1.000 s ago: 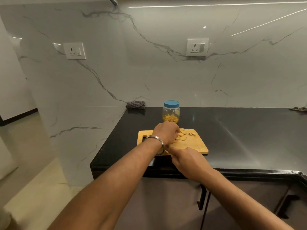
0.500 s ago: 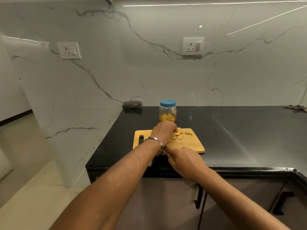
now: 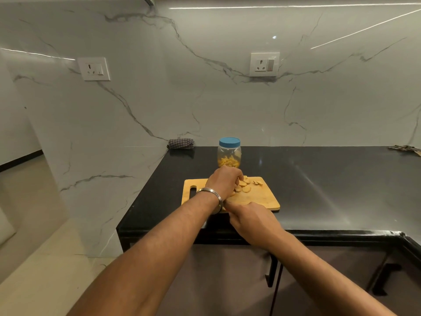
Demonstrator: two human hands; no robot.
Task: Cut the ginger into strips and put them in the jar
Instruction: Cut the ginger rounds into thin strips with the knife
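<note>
Ginger slices [image 3: 243, 186] are pinned on the cutting board [image 3: 262, 197] by the curled left hand [image 3: 224, 181]; the right hand [image 3: 252, 221] is clenched, its contents hidden.

Ginger slices [image 3: 245, 186] scattered on wooden board [image 3: 262, 199]; blue-lidded jar [image 3: 229, 152] upright behind, part-filled.

- Two bare forearms, no sleeves anywhere in view.
- Left forearm [image 3: 159, 245] dusted with fine dark hair along its upper side.
- Left wrist ringed by a plain silver metal bangle [image 3: 213, 195], smooth, round, loose-fitting, with a bright glint along its edge.
- Left hand [image 3: 224, 181] bare, without rings or glove.
- Right forearm [image 3: 319, 267] bare, nothing on the wrist.
- Right hand [image 3: 252, 221] bare, no rings or glove visible on its back.
</note>
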